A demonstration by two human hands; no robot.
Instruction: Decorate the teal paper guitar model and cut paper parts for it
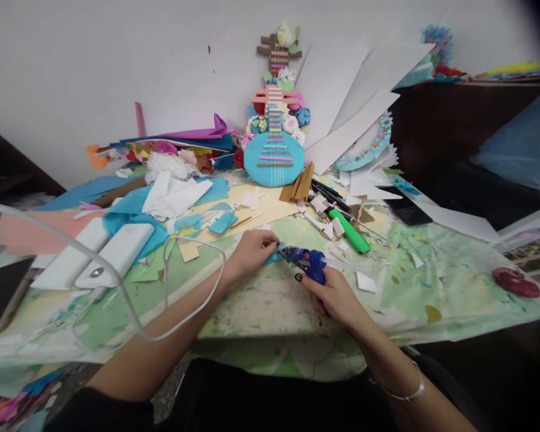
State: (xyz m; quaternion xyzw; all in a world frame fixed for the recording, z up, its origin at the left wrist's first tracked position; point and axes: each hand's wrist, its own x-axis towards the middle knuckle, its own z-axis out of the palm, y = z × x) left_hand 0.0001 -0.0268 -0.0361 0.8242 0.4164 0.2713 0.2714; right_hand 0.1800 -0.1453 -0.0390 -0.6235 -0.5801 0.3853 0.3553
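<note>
My right hand [335, 295] is closed around the handle of a blue hot glue gun [312, 264], a clear glue stick poking out of its back end. The gun's nozzle points left and touches or nearly touches a small piece of blue paper [273, 257]. My left hand [254, 249] pinches that paper between thumb and fingers, which partly hide it. Both hands are low over the front part of the table. Behind them a paper lute-like instrument [274, 159] with a round blue body leans against the wall.
A white power bank [114, 255] and a looping white cable [130, 312] are at the left. Right of centre lie a green marker [350, 231], black pens [327, 193] and a dark phone [406, 206]. Crepe paper [173, 201] and scraps cover the back left.
</note>
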